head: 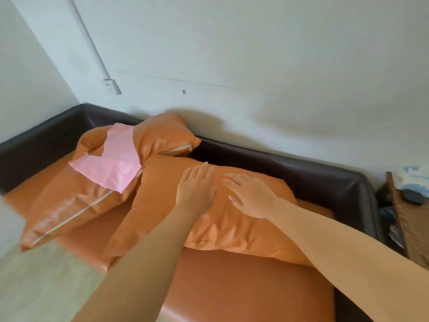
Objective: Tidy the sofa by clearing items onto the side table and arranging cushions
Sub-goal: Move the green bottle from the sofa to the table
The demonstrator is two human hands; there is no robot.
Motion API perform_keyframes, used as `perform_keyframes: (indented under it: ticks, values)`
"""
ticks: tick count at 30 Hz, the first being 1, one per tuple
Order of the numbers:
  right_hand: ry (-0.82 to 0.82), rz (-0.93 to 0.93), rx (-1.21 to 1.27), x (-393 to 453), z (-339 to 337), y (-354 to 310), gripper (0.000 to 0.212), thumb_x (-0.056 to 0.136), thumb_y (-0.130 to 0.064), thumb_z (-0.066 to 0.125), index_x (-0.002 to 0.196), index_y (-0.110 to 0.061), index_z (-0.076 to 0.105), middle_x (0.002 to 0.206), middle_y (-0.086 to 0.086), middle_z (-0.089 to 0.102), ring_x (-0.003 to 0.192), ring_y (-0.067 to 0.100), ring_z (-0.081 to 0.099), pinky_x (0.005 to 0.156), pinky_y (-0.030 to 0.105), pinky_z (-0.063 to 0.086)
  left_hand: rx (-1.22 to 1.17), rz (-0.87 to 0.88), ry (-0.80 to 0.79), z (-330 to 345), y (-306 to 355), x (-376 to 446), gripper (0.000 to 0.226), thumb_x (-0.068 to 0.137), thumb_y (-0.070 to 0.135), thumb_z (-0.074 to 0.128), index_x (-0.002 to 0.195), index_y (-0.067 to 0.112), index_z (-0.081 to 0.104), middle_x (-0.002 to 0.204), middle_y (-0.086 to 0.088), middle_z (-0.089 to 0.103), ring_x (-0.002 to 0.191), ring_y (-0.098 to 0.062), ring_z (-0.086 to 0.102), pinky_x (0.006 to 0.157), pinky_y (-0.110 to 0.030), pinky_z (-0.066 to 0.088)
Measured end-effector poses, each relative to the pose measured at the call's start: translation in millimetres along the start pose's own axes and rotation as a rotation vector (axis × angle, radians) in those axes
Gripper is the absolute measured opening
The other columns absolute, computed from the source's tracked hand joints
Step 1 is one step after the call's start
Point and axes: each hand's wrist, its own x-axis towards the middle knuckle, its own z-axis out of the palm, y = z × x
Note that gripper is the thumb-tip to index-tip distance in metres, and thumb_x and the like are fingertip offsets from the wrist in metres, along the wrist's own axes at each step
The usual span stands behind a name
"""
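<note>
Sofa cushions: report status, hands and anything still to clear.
Left hand and right hand open, flat on the near orange cushion. Two more cushions piled behind. Pink cloth lies across them, not yet cleared.

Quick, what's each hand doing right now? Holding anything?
Left hand: open, fingers straight, flat on the orange cushion, holding nothing.
Right hand: open, fingers spread on the same cushion, holding nothing.

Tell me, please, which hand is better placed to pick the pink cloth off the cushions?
Left. The left hand rests on the cushion nearer the pink cloth; the right hand lies farther away.
</note>
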Motion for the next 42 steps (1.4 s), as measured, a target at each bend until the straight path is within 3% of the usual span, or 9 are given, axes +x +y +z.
perform_keyframes:
  ticks: [7,23,30,36,42]
  values:
    - [-0.024,-0.093,-0.014,87,3,-70,0.053,0.099,-0.038,0.040,0.148,-0.021,0.028,0.157,0.000,0.024,0.138,0.023,0.033,0.092,0.043,0.048,0.039,-0.185,-0.064,-7,-96,-33,0.063,0.100,0.047,0.040,0.153,0.019,0.019,0.161,-0.003,0.016,0.147,-0.020,0.017,0.121,-0.038,0.011]
    - [-0.025,-0.381,0.006,249,41,-180,0.043,0.095,-0.032,0.048,0.134,-0.014,0.047,0.146,0.005,0.042,0.122,0.027,0.050,0.078,0.044,0.050,0.030,-0.408,-0.100,8,-278,-67,0.049,0.098,0.037,0.049,0.141,0.016,0.042,0.154,-0.006,0.034,0.138,-0.026,0.036,0.114,-0.039,0.023]
    - [-0.014,-0.354,0.044,291,61,-258,0.040,0.085,-0.024,0.061,0.122,-0.011,0.055,0.134,0.009,0.054,0.103,0.030,0.061,0.060,0.038,0.051,0.034,-0.371,-0.143,15,-363,-98,0.052,0.100,0.038,0.043,0.147,0.021,0.029,0.158,-0.001,0.023,0.143,-0.019,0.025,0.117,-0.035,0.014]
    - [-0.025,-0.341,0.085,334,64,-321,0.038,0.089,-0.021,0.056,0.125,-0.008,0.052,0.138,0.011,0.049,0.109,0.032,0.056,0.062,0.037,0.046,0.059,-0.382,-0.131,6,-435,-119,0.053,0.101,0.043,0.039,0.148,0.023,0.028,0.158,0.000,0.023,0.142,-0.018,0.026,0.117,-0.036,0.015]
    - [-0.046,-0.367,0.093,396,67,-370,0.042,0.097,-0.027,0.048,0.136,-0.011,0.044,0.146,0.008,0.039,0.120,0.028,0.047,0.079,0.043,0.049,0.079,-0.424,-0.146,8,-503,-123,0.059,0.101,0.047,0.038,0.151,0.022,0.021,0.160,-0.001,0.018,0.144,-0.018,0.023,0.118,-0.037,0.015]
